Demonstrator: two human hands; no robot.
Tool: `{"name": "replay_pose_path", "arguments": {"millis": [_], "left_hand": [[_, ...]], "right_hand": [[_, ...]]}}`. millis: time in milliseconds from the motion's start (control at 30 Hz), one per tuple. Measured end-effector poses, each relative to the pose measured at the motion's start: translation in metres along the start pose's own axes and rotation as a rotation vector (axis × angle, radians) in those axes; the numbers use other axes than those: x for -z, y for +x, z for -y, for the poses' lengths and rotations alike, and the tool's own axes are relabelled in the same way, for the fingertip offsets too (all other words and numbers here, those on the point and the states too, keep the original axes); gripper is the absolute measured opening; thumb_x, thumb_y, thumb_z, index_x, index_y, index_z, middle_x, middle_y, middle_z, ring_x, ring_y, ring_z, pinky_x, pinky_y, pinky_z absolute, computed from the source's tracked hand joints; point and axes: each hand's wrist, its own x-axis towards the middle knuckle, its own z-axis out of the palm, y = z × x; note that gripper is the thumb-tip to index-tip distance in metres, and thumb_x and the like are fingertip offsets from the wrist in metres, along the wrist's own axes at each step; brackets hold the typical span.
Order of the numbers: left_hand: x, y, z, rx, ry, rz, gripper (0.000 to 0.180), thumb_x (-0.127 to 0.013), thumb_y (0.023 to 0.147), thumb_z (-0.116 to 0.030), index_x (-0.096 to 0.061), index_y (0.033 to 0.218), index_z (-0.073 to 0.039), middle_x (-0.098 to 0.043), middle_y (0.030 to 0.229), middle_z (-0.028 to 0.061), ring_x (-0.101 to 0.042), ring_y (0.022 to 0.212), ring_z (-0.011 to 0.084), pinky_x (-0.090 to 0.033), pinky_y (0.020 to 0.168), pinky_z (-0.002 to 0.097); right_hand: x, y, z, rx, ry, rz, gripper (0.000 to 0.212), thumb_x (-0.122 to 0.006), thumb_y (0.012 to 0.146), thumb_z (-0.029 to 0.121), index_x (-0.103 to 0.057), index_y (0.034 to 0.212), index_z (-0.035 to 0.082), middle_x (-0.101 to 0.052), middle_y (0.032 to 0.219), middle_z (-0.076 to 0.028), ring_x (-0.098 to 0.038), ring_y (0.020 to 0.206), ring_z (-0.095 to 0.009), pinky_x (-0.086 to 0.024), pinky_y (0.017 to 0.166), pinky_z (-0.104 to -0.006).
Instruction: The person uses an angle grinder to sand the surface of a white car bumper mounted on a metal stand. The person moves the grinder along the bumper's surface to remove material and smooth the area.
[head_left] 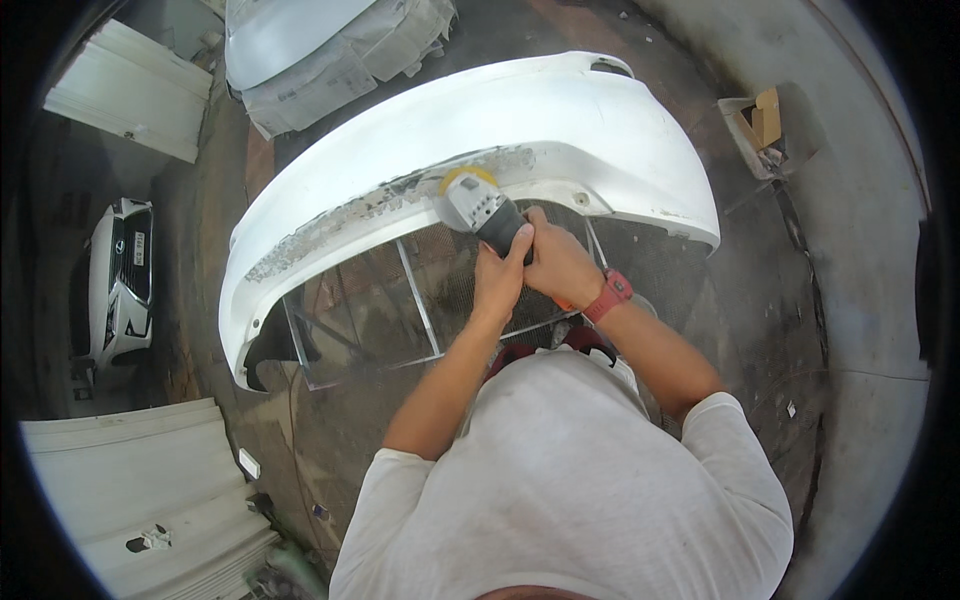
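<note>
- White bumper point(480, 115) lies over a metal frame point(417, 297); hard pressure might shift it.
- Left hand point(497, 285) and right hand point(562, 262) are wrapped round the power tool point(482, 208), at the bumper's scraped band point(325, 224); tilting its yellow pad point(466, 177) might gouge the surface.

Power tool point(484, 212): grip point(507, 233) mostly hidden by left hand point(499, 282) and right hand point(562, 262); yellow pad point(464, 174) partly covered. Far left, white panel point(285, 40) cut by edge. Far right, bin point(738, 126) contents point(772, 157) too small to tell. Near left, green object point(288, 572) cut off.
</note>
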Motion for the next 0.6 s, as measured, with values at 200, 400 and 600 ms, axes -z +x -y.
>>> {"name": "replay_pose_path", "arguments": {"millis": [200,400,600], "left_hand": [[0.006,0.007,-0.002,-0.002,-0.010,0.020,0.059,-0.081,0.107,-0.039,-0.061,0.143,0.003,-0.072,0.134,0.0125,-0.068,0.122,0.0185,-0.052,0.109,0.0350],[0.009,0.008,-0.005,-0.017,-0.048,0.046,0.060,-0.082,0.107,-0.039,-0.060,0.143,0.002,-0.072,0.135,0.0123,-0.067,0.123,0.0176,-0.052,0.108,0.0345],[0.008,0.007,-0.002,-0.005,-0.050,0.004,0.060,-0.081,0.107,-0.040,-0.059,0.143,0.004,-0.071,0.135,0.0126,-0.067,0.123,0.0174,-0.052,0.108,0.0347]], "right_hand": [[-0.002,0.002,0.004,0.022,0.034,-0.023,0.054,-0.079,0.090,0.019,-0.052,0.130,-0.006,-0.076,0.102,-0.036,-0.075,0.101,-0.055,-0.059,0.087,-0.0603],[-0.003,0.003,0.008,0.044,0.003,-0.042,0.054,-0.078,0.090,0.018,-0.053,0.131,-0.007,-0.076,0.102,-0.036,-0.075,0.101,-0.055,-0.059,0.087,-0.0606],[-0.002,0.007,0.004,0.052,-0.005,-0.019,0.053,-0.078,0.090,0.019,-0.053,0.130,-0.006,-0.075,0.101,-0.035,-0.074,0.100,-0.055,-0.058,0.086,-0.0613]]}}
